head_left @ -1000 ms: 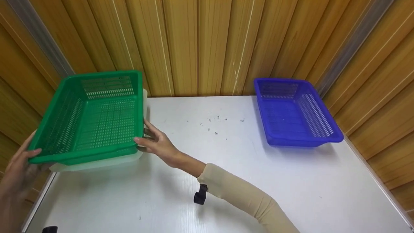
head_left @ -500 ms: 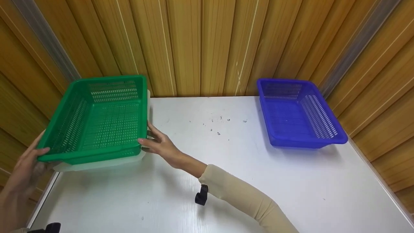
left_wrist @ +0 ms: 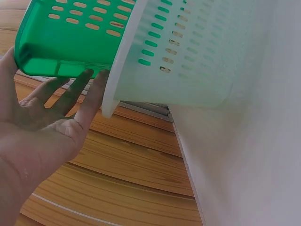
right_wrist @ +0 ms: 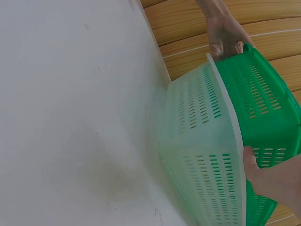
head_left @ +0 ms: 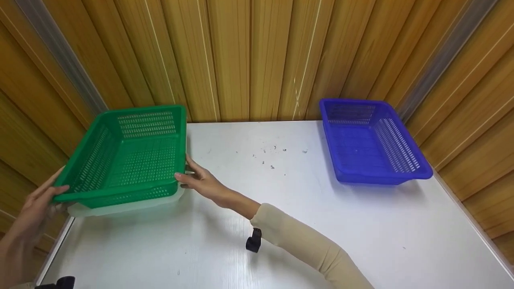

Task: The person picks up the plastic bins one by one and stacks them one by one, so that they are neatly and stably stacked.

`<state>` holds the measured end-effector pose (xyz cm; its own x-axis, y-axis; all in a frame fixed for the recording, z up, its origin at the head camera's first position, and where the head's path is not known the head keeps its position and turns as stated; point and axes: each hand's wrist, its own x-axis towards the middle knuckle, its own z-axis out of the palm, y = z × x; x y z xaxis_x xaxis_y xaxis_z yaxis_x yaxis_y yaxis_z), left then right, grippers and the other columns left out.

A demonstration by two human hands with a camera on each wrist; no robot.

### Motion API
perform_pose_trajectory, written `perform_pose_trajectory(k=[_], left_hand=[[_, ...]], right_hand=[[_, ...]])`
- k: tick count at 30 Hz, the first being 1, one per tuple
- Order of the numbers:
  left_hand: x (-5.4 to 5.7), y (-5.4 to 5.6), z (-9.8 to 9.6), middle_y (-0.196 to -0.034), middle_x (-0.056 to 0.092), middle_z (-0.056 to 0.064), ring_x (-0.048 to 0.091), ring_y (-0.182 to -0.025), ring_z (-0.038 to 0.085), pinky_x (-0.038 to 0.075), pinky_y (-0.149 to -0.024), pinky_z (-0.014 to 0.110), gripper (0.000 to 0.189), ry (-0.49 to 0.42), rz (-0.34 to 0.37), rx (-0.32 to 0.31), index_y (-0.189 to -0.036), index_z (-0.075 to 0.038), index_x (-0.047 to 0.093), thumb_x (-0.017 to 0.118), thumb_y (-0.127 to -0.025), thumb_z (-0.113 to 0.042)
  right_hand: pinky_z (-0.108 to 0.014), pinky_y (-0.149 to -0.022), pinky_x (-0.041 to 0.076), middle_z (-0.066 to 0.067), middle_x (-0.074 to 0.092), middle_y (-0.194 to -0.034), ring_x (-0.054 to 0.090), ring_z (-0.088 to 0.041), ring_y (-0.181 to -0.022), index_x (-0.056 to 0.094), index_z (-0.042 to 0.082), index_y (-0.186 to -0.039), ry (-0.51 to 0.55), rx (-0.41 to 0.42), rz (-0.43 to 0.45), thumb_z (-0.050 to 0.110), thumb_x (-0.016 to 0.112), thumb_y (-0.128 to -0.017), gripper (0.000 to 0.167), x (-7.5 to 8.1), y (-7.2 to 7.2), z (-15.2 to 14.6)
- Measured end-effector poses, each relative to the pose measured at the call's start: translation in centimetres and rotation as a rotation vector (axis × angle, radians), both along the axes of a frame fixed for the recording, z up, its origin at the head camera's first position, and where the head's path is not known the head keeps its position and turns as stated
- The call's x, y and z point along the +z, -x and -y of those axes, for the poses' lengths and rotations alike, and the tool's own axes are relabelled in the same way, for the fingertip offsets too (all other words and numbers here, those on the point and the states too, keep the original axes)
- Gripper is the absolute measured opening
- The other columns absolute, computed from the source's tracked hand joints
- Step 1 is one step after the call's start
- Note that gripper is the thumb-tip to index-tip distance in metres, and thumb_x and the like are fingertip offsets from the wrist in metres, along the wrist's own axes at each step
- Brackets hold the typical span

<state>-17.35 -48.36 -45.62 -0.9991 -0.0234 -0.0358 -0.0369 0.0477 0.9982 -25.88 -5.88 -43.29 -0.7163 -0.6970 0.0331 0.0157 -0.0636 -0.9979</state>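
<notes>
Both hands hold a green plastic basket (head_left: pixel 140 160) by its near corners. It sits partway inside a whitish translucent basket (left_wrist: pixel 188 61), whose rim and walls show below it in the wrist views. My left hand (head_left: pixel 36 212) grips the green rim at the near left corner, thumb on top and fingers underneath. At the near right corner my right hand (head_left: pixel 204 184) pinches the green rim, thumb at the front. In the right wrist view the right hand (right_wrist: pixel 277 176) partly covers the green wall. The green basket's visible floor holds nothing.
On the right of the white table (head_left: pixel 249 249) stands a blue-purple plastic basket (head_left: pixel 357 148) with nothing visible inside. Wood-patterned panels (head_left: pixel 265 60) rise at the back and sides. Small dark marks (head_left: pixel 272 166) dot the tabletop between the baskets.
The green basket has come down deeper into the whitish one, with both hands still gripping it. The head view has shifted slightly.
</notes>
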Motion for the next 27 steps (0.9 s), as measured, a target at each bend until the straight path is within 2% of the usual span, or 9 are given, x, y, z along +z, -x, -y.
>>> perform_pose_trajectory(k=[2, 5, 8, 14, 17, 21, 23, 25, 27], left_hand=[[0.2, -0.3, -0.2, -0.171, 0.011, -0.012, 0.014, -0.156, 0.009, -0.010, -0.122, 0.051, 0.059, 0.023, 0.020, 0.009, -0.163, -0.035, 0.020, 0.045, -0.110, -0.026], [0.7, -0.7, -0.8, -0.171, 0.007, -0.014, 0.001, -0.159, 0.012, -0.014, -0.123, 0.046, 0.058, 0.086, 0.025, 0.006, -0.163, -0.036, 0.018, 0.043, -0.111, -0.028], [1.5, -1.2, -1.8, -0.170, 0.007, -0.017, 0.000, -0.157, 0.007, -0.020, -0.123, 0.044, 0.058, 0.137, 0.031, 0.010, -0.163, -0.037, 0.016, 0.042, -0.111, -0.029], [2.0, -2.0, -3.2, -0.170, -0.001, -0.015, -0.013, -0.157, 0.010, -0.029, -0.117, 0.055, 0.059, 0.122, 0.057, -0.007, -0.163, -0.037, 0.012, 0.040, -0.112, -0.030], [1.5, -2.1, -3.1, -0.171, -0.005, -0.014, -0.015, -0.158, 0.015, -0.025, -0.119, 0.055, 0.060, 0.086, 0.075, -0.040, -0.163, -0.040, 0.008, 0.038, -0.112, -0.029], [0.4, -1.8, -2.7, -0.171, -0.014, -0.011, -0.022, -0.156, 0.025, -0.020, -0.122, 0.051, 0.062, 0.004, 0.097, -0.110, -0.162, -0.044, 0.002, 0.036, -0.113, -0.028], [0.0, -1.7, -2.5, -0.170, -0.017, -0.010, -0.023, -0.155, 0.027, -0.019, -0.122, 0.050, 0.062, -0.016, 0.101, -0.130, -0.161, -0.045, 0.001, 0.036, -0.113, -0.028], [-0.5, -1.7, -2.2, -0.171, -0.017, -0.008, -0.010, -0.158, 0.014, -0.001, -0.128, 0.037, 0.063, -0.021, 0.099, -0.138, -0.162, -0.044, 0.000, 0.036, -0.113, -0.026], [-0.9, -1.7, -2.0, -0.171, -0.017, -0.006, 0.013, -0.153, -0.004, 0.021, -0.125, 0.024, 0.064, -0.030, 0.089, -0.136, -0.162, -0.042, 0.001, 0.037, -0.113, -0.024]], right_hand=[[-0.045, -0.116, 0.044, -0.004, 0.046, -0.151, 0.054, -0.014, -0.134, 0.013, 0.028, -0.166, -0.022, 0.003, -0.017, 0.025, 0.051, -0.108, 0.070, 0.0, 0.1, -0.1], [-0.043, -0.116, 0.045, -0.002, 0.047, -0.152, 0.051, -0.013, -0.135, 0.014, 0.028, -0.165, -0.075, -0.007, -0.054, 0.029, 0.053, -0.107, 0.070, 0.0, 0.2, -0.2], [-0.046, -0.117, 0.042, 0.001, 0.043, -0.156, 0.044, -0.016, -0.142, 0.016, 0.031, -0.165, -0.148, -0.031, -0.089, 0.037, 0.054, -0.105, 0.071, -0.2, 0.2, -0.3], [-0.053, -0.118, 0.036, 0.001, 0.026, -0.164, 0.031, -0.024, -0.151, 0.018, 0.039, -0.163, -0.233, -0.042, -0.078, 0.049, 0.058, -0.101, 0.074, -1.1, 0.0, -0.7], [-0.052, -0.116, 0.042, -0.005, 0.024, -0.166, 0.036, -0.025, -0.149, 0.013, 0.035, -0.165, -0.154, 0.007, -0.011, 0.039, 0.057, -0.104, 0.075, -1.6, -0.2, -0.7], [-0.056, -0.103, 0.052, -0.012, 0.029, -0.164, 0.046, -0.027, -0.143, 0.006, 0.032, -0.166, -0.018, 0.070, 0.089, 0.023, 0.054, -0.107, 0.077, -2.3, -0.3, -0.4], [-0.055, -0.101, 0.054, -0.013, 0.032, -0.162, 0.048, -0.025, -0.141, 0.005, 0.032, -0.166, -0.009, 0.072, 0.097, 0.021, 0.053, -0.107, 0.077, -2.5, -0.3, -0.2], [-0.054, -0.101, 0.055, -0.012, 0.035, -0.161, 0.050, -0.024, -0.139, 0.005, 0.032, -0.166, -0.014, 0.067, 0.091, 0.020, 0.054, -0.107, 0.077, -2.6, -0.4, 0.0], [-0.053, -0.100, 0.055, -0.011, 0.038, -0.158, 0.052, -0.023, -0.137, 0.006, 0.030, -0.166, -0.018, 0.064, 0.090, 0.019, 0.055, -0.106, 0.078, -2.7, -0.5, 0.2]])
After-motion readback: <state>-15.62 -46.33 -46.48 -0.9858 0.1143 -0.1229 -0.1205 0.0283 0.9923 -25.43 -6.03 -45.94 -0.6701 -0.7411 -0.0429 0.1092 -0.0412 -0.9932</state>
